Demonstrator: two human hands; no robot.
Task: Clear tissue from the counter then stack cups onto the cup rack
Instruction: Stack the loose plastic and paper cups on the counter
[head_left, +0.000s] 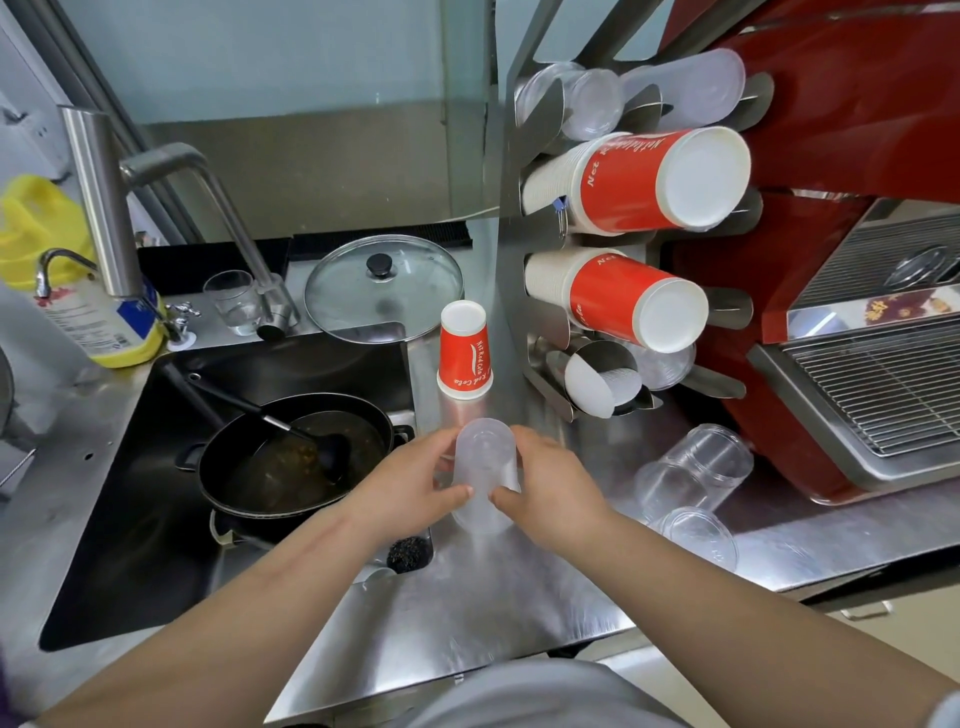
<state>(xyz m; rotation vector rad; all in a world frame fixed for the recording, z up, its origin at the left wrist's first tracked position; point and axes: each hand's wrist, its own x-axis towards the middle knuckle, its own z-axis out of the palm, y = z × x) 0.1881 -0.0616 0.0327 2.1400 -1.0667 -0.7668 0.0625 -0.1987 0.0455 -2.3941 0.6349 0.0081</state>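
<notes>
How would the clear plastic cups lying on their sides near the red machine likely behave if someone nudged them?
The clear plastic cups lie on their sides on the smooth steel counter, so they would probably roll in a curve. They look thin-walled, so likely light and easily squashed. Nested loosely, they might slide apart.
</notes>
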